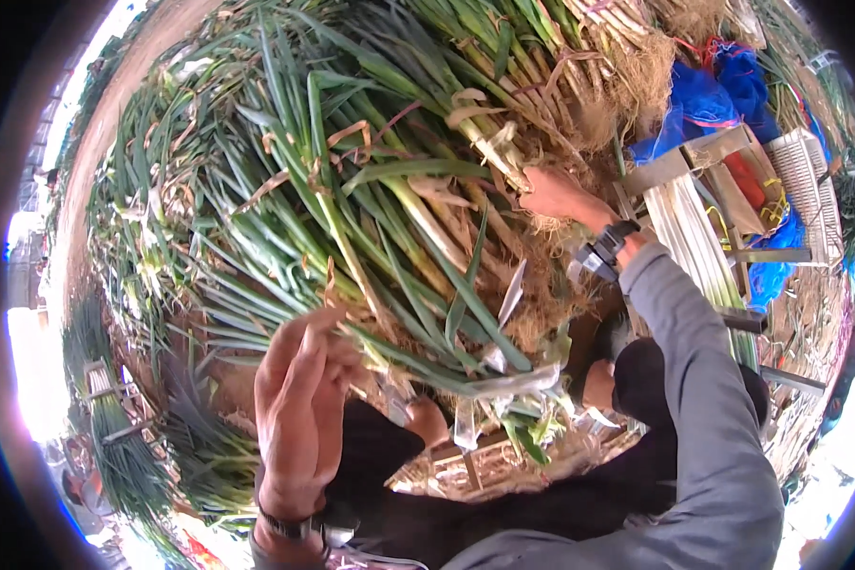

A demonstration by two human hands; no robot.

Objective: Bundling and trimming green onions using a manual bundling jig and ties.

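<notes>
A worker's right hand, at 2 o'clock from the middle of the view, is closed around the root end of 1 leek, the fingertips partly hidden. The left hand, between 7 and 8 o'clock, is raised with fingers loosely bent and appears to grasp nothing. The leek slants away from the right hand toward 11 o'clock, lying over a broad heap of leeks. A single stalk should be light, firm through its pale shank and floppy in its green leaves, which could crease or tear; the smooth skin may slip, so the shank just above the roots looks the surest hold. At 2 o'clock, farther out, sits blue netting; between 2 and 3 o'clock, pale stalks rest in a wooden frame near a white crate
</notes>
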